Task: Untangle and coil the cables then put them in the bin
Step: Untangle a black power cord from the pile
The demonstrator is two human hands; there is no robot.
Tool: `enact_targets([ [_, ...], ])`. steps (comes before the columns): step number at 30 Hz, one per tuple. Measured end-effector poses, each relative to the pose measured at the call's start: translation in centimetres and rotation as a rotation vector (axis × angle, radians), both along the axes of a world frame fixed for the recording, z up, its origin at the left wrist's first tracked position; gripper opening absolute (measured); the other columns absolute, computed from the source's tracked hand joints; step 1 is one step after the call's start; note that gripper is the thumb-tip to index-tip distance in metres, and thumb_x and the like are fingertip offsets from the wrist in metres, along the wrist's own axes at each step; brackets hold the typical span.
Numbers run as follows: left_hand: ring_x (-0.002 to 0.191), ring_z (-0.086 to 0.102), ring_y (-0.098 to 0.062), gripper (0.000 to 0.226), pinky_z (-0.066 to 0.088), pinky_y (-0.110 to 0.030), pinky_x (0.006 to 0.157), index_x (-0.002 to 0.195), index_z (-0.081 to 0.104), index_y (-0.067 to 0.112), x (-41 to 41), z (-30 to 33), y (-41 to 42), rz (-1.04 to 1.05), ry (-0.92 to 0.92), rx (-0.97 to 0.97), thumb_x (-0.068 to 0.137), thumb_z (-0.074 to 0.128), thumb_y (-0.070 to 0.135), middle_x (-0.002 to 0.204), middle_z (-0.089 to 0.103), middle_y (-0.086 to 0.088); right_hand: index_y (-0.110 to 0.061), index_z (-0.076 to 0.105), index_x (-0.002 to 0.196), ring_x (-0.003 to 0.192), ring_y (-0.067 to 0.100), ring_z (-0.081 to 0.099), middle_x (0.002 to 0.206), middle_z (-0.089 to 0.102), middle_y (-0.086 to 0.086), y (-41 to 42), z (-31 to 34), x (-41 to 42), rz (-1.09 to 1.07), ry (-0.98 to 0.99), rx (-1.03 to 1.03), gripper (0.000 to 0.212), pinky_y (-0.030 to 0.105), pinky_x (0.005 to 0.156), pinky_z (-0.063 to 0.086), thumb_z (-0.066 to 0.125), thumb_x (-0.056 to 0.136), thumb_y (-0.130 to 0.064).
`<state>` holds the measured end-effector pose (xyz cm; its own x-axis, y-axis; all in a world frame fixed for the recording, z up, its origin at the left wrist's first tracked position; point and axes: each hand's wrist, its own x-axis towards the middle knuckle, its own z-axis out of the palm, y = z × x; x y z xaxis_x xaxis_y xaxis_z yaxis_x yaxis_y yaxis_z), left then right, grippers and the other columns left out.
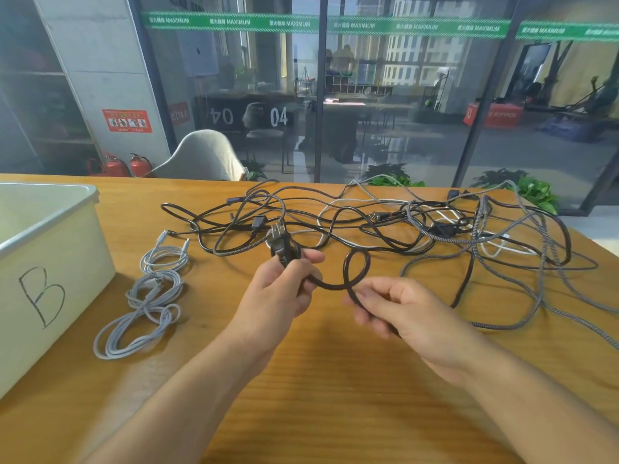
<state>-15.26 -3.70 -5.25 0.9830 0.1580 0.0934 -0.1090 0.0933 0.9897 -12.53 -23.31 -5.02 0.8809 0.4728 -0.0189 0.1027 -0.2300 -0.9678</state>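
"B" on bin (43,262); "MAXIMUM" on green strip (234,22); "04" on glass (278,116).

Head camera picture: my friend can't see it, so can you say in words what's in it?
A person's left hand holds a black plug while the right hand pinches its black cable, bent into a small loop above a wooden table. Behind them lies a tangle of cables. Two coiled grey cables lie beside a white bin marked B.
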Motion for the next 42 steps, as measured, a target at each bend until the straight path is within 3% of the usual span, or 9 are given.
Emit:
enact_targets([
  [5, 0.053, 0.033, -0.01, 0.02, 0.031, -0.018, 0.051, 0.109, 0.065, 0.006, -0.2, -0.5, -1.1, -0.129, 0.026, 0.148, 0.103, 0.046, 0.005, 0.058, 0.046, 0.01, -0.017, 0.078, 0.099, 0.082, 0.017, 0.047, 0.086, 0.066, 0.002, 0.1, 0.0, 0.2, -0.02, 0.028, 0.205, 0.017, 0.024, 0.076, 0.04, 0.062, 0.1, -0.022],
  [8, 0.051, 0.036, -0.007, 0.021, 0.032, -0.015, 0.049, 0.109, 0.065, 0.008, -0.2, -0.6, -1.3, -0.099, 0.038, 0.171, 0.104, 0.045, 0.005, 0.062, 0.047, 0.009, -0.019, 0.078, 0.099, 0.091, 0.016, 0.058, 0.09, 0.073, -0.002, -0.1, 0.2, 0.3, 0.019, 0.006, 0.302, 0.015, 0.024, 0.087, 0.046, 0.064, 0.094, -0.022],
  [11, 0.056, 0.04, -0.008, 0.022, 0.035, -0.015, 0.051, 0.111, 0.066, 0.01, 0.0, -0.3, -0.4, -0.028, 0.043, 0.131, 0.103, 0.047, 0.006, 0.074, 0.049, -0.001, -0.027, 0.082, 0.092, 0.09, 0.011, 0.068, 0.089, 0.074, -0.001, -0.9, 0.7, 0.3, 0.118, -0.101, 0.277, 0.015, 0.021, 0.086, 0.052, 0.07, 0.09, -0.019],
  [16, 0.062, 0.041, -0.013, 0.019, 0.037, -0.022, 0.056, 0.11, 0.065, 0.01, 0.1, -0.2, 0.3, 0.018, -0.036, 0.111, 0.103, 0.047, 0.011, 0.072, 0.051, 0.001, -0.028, 0.08, 0.097, 0.088, 0.014, 0.066, 0.092, 0.076, 0.004, -2.2, 1.5, 0.1, 0.472, -0.212, -0.067, 0.014, 0.025, 0.084, 0.05, 0.076, 0.093, -0.015],
  [21, 0.076, 0.057, -0.023, 0.023, 0.05, -0.031, 0.068, 0.117, 0.06, 0.002, -0.3, 0.0, 0.0, -0.072, -0.118, 0.026, 0.107, 0.042, 0.013, 0.082, 0.063, -0.01, -0.018, 0.077, 0.101, 0.074, 0.014, 0.059, 0.086, 0.074, 0.003, -2.1, 1.4, -0.2, 0.588, -0.117, -0.192, 0.007, 0.027, 0.073, 0.049, 0.071, 0.099, -0.02],
  [26, 0.057, 0.045, -0.021, 0.029, 0.041, -0.03, 0.057, 0.122, 0.059, 0.002, -1.2, 1.3, -0.4, -0.279, -0.082, -0.214, 0.11, 0.037, 0.016, 0.068, 0.047, -0.006, -0.023, 0.077, 0.103, 0.072, 0.008, 0.058, 0.076, 0.068, -0.013, -1.1, 0.7, -0.3, 0.672, -0.19, -0.535, 0.023, 0.027, 0.07, 0.045, 0.058, 0.107, -0.036],
  [32, 0.047, 0.021, -0.008, 0.028, 0.023, -0.022, 0.043, 0.113, 0.066, 0.01, -1.7, 2.0, 0.2, -0.562, -0.034, -0.344, 0.104, 0.048, 0.029, 0.061, 0.026, 0.006, -0.039, 0.071, 0.091, 0.073, -0.003, 0.059, 0.078, 0.066, -0.028, -1.5, 0.4, 0.8, 0.357, -0.425, -0.772, 0.023, 0.017, 0.065, 0.037, 0.055, 0.104, -0.048],
  [37, 0.047, 0.022, -0.006, 0.028, 0.018, -0.02, 0.044, 0.106, 0.065, 0.013, -1.6, 0.9, -0.5, -0.723, 0.096, -0.113, 0.101, 0.047, 0.033, 0.059, 0.028, 0.007, -0.039, 0.062, 0.078, 0.071, 0.007, 0.055, 0.069, 0.062, -0.011, -2.4, 0.2, 2.5, -0.071, -0.673, -0.844, 0.041, 0.024, 0.056, 0.03, 0.046, 0.086, -0.076],
  [42, 0.048, 0.023, -0.008, 0.029, 0.022, -0.017, 0.043, 0.106, 0.064, 0.012, -1.5, 0.5, -0.6, -0.755, 0.124, 0.105, 0.101, 0.045, 0.033, 0.058, 0.034, 0.007, -0.032, 0.06, 0.07, 0.06, 0.006, 0.046, 0.054, 0.04, -0.018, -2.5, 1.1, 2.5, -0.283, -1.008, -0.707, 0.051, 0.023, 0.058, 0.031, 0.052, 0.077, -0.082],
])
